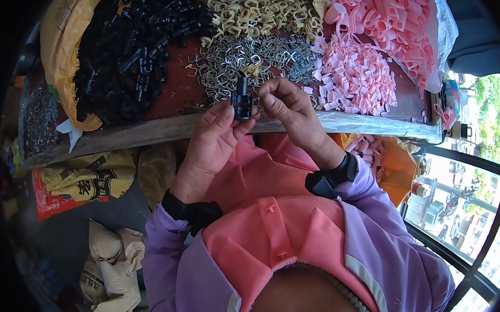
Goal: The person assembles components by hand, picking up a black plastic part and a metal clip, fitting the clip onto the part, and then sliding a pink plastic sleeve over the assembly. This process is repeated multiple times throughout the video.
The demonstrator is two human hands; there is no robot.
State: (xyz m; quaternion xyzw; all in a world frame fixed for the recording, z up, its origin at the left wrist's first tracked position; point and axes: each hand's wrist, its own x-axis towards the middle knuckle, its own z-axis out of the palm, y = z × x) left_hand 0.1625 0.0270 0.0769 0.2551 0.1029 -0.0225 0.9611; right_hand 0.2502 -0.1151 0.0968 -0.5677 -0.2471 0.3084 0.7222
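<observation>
A small black plastic part (242, 104) with a narrow stem on top and a wider, open-framed body stands upright between the thumb and fingers of my left hand (210, 136). Just to its right, my right hand (297, 115) has thumb and forefinger pinched together, apart from the stem. Whatever that pinch holds, if anything, is too small to make out. Beyond both hands, on the table, lies a heap of small bent metal clips (228, 64), with a pile of small pink plastic pieces (356, 77) to the right.
A large heap of black plastic parts (134, 54) spills from a sack (63, 53) at the left. Brass-coloured clips (262, 11) and pink tubular pieces (393, 24) lie at the back. The wooden table edge (158, 131) runs below my hands. Sacks (111, 265) rest at lower left.
</observation>
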